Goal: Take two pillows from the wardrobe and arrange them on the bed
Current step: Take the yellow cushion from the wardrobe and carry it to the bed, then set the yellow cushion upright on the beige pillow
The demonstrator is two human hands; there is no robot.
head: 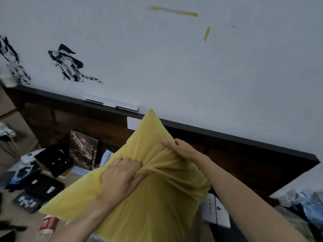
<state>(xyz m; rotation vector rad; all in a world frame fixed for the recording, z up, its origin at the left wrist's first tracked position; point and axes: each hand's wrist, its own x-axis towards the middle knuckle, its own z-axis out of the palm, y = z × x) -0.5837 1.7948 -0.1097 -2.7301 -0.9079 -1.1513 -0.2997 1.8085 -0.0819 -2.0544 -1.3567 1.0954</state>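
A yellow pillow (148,203) fills the lower middle of the head view, held up in front of a dark wooden headboard (244,154). My left hand (120,179) clutches a bunch of its fabric near the middle. My right hand (181,149) grips the fabric a little higher and to the right. One corner of the pillow points up toward the wall. Only this one pillow is in view, and the wardrobe is out of sight.
Clutter lies at the left: black boxes (43,187), a picture card (83,147), a red and white bottle (48,224). White boxes (216,210) sit behind the pillow at the right. Plastic bags (305,205) pile at the far right. The wall bears black drawings (70,65).
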